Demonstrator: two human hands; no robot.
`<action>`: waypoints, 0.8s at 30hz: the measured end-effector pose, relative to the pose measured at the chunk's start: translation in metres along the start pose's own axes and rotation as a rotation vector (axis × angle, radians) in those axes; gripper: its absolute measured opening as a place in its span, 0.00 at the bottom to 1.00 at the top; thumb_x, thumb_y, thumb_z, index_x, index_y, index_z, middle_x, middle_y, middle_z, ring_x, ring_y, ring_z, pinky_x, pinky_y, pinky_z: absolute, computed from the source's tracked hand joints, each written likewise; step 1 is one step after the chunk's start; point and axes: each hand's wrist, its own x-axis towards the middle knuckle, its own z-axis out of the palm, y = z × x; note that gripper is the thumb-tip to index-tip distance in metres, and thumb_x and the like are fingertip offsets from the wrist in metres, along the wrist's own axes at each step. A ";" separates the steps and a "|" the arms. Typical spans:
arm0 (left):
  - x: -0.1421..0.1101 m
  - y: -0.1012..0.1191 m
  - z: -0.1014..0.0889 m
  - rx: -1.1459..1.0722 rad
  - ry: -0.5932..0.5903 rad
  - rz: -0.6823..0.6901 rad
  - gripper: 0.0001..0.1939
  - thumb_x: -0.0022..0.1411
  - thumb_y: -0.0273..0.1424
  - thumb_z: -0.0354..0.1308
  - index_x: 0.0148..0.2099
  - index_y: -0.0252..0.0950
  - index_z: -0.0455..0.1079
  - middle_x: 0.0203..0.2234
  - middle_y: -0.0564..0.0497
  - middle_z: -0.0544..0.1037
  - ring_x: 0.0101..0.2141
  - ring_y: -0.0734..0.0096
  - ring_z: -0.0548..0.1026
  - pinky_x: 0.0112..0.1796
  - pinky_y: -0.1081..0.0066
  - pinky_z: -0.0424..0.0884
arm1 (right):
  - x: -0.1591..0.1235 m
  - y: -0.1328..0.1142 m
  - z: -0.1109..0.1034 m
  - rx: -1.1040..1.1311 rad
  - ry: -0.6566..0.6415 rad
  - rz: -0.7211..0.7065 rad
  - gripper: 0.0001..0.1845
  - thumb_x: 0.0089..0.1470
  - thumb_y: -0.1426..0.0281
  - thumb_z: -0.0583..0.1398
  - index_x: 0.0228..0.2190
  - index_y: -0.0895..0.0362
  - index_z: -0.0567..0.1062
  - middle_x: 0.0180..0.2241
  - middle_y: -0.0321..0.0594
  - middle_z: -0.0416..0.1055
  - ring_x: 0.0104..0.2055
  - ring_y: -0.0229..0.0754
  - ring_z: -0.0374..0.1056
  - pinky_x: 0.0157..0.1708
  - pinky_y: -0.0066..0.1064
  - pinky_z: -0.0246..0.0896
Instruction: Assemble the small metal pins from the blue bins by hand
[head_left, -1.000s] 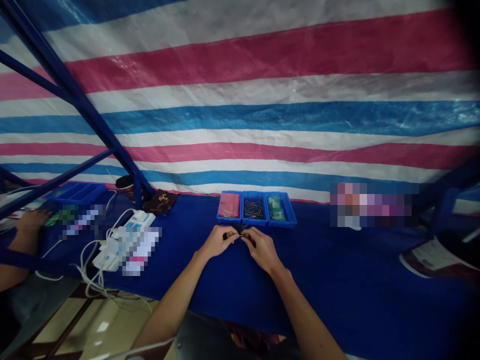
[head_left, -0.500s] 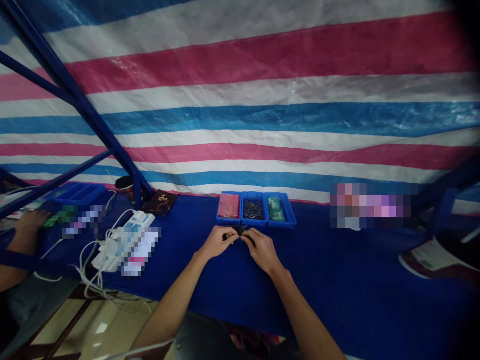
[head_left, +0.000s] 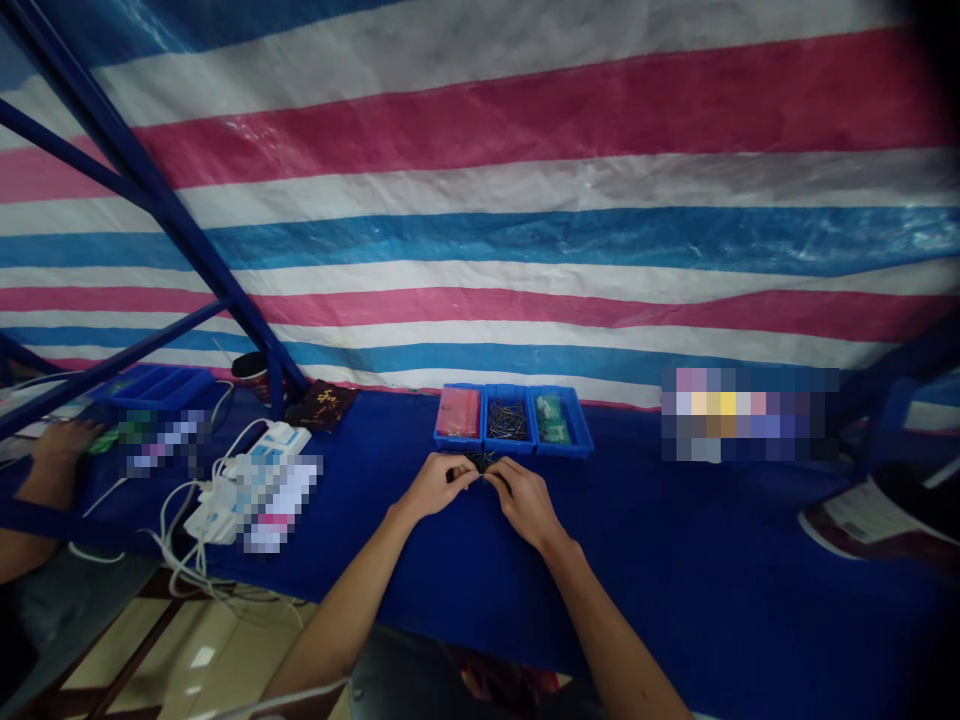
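My left hand (head_left: 435, 484) and my right hand (head_left: 523, 497) meet fingertip to fingertip on the blue table cover (head_left: 675, 560), both pinched on a small dark part (head_left: 480, 462) between them. Its shape is too small to make out. Just beyond the hands stand three small blue bins in a row: one with red pieces (head_left: 458, 413), one with thin dark pins (head_left: 508, 419), one with green pieces (head_left: 553, 417).
A white power strip (head_left: 259, 470) with white cables lies to the left. Another person's hand (head_left: 64, 440) rests at the far left by a blue tray (head_left: 154, 385). Blue frame bars (head_left: 150, 190) slant on the left. A striped tarp (head_left: 525, 200) hangs behind.
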 end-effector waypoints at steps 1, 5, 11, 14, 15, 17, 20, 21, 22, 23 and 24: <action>0.000 0.000 0.000 -0.002 0.002 -0.001 0.16 0.68 0.38 0.55 0.33 0.32 0.76 0.21 0.52 0.76 0.22 0.76 0.69 0.28 0.77 0.62 | 0.000 0.000 0.000 -0.005 -0.004 0.003 0.13 0.68 0.67 0.51 0.36 0.53 0.75 0.36 0.39 0.74 0.36 0.42 0.72 0.37 0.31 0.62; 0.000 -0.002 0.001 -0.001 0.014 -0.005 0.16 0.68 0.38 0.56 0.34 0.32 0.76 0.21 0.52 0.76 0.22 0.76 0.68 0.28 0.77 0.62 | -0.001 -0.001 0.000 0.010 -0.006 0.010 0.12 0.67 0.65 0.53 0.39 0.52 0.75 0.37 0.39 0.75 0.37 0.42 0.72 0.37 0.31 0.62; 0.001 -0.003 0.001 0.008 0.014 -0.004 0.16 0.68 0.38 0.55 0.34 0.32 0.76 0.21 0.52 0.76 0.22 0.76 0.69 0.28 0.76 0.63 | 0.000 -0.004 -0.001 0.022 0.013 0.000 0.08 0.65 0.68 0.55 0.38 0.52 0.74 0.36 0.38 0.74 0.35 0.41 0.71 0.35 0.31 0.61; 0.001 -0.003 0.001 0.014 0.012 0.005 0.16 0.68 0.38 0.55 0.34 0.32 0.76 0.21 0.52 0.76 0.23 0.76 0.69 0.29 0.76 0.63 | 0.000 -0.004 -0.001 0.022 0.020 -0.005 0.09 0.65 0.69 0.54 0.36 0.53 0.74 0.36 0.38 0.73 0.34 0.40 0.71 0.35 0.30 0.62; 0.001 -0.003 0.001 0.012 0.011 0.005 0.15 0.68 0.37 0.55 0.34 0.33 0.76 0.22 0.52 0.76 0.23 0.76 0.69 0.29 0.76 0.63 | 0.000 -0.004 -0.001 0.023 0.022 -0.005 0.09 0.65 0.69 0.54 0.36 0.53 0.74 0.36 0.38 0.73 0.34 0.41 0.71 0.35 0.30 0.62; 0.001 -0.003 0.001 0.009 0.008 0.003 0.15 0.68 0.37 0.55 0.33 0.33 0.75 0.21 0.52 0.76 0.23 0.76 0.69 0.29 0.77 0.62 | 0.000 -0.004 -0.001 0.025 0.023 -0.004 0.09 0.66 0.69 0.54 0.36 0.52 0.74 0.36 0.38 0.74 0.34 0.41 0.71 0.35 0.30 0.62; 0.001 -0.002 0.001 0.007 -0.001 0.002 0.16 0.68 0.38 0.55 0.33 0.33 0.75 0.21 0.53 0.75 0.22 0.76 0.68 0.28 0.77 0.61 | 0.000 -0.002 0.000 0.024 0.020 -0.003 0.09 0.66 0.68 0.54 0.36 0.52 0.74 0.36 0.38 0.74 0.35 0.41 0.72 0.36 0.31 0.61; 0.000 -0.002 0.001 0.006 -0.001 0.002 0.16 0.68 0.38 0.55 0.33 0.33 0.75 0.21 0.53 0.75 0.22 0.76 0.68 0.28 0.77 0.61 | 0.000 -0.002 0.000 0.022 0.016 -0.002 0.09 0.66 0.68 0.54 0.36 0.52 0.74 0.36 0.38 0.74 0.36 0.42 0.72 0.36 0.31 0.61; 0.000 -0.002 0.001 0.006 0.000 0.001 0.16 0.68 0.38 0.55 0.33 0.32 0.75 0.21 0.53 0.75 0.22 0.76 0.68 0.28 0.77 0.61 | 0.000 -0.001 0.000 0.020 0.012 0.000 0.09 0.66 0.68 0.54 0.36 0.52 0.73 0.37 0.38 0.74 0.36 0.42 0.72 0.36 0.31 0.61; 0.000 -0.002 0.001 0.005 0.002 0.000 0.17 0.68 0.39 0.55 0.33 0.32 0.75 0.21 0.53 0.75 0.22 0.76 0.67 0.28 0.77 0.61 | 0.000 0.000 0.001 0.017 0.008 0.002 0.09 0.67 0.67 0.53 0.36 0.52 0.73 0.37 0.38 0.74 0.36 0.42 0.72 0.36 0.31 0.61; 0.000 -0.002 0.001 0.003 0.002 -0.003 0.17 0.68 0.39 0.55 0.33 0.32 0.75 0.21 0.52 0.75 0.22 0.76 0.67 0.28 0.77 0.61 | 0.000 0.000 0.001 0.013 0.004 0.005 0.10 0.67 0.67 0.53 0.36 0.52 0.73 0.37 0.38 0.74 0.36 0.42 0.72 0.36 0.31 0.61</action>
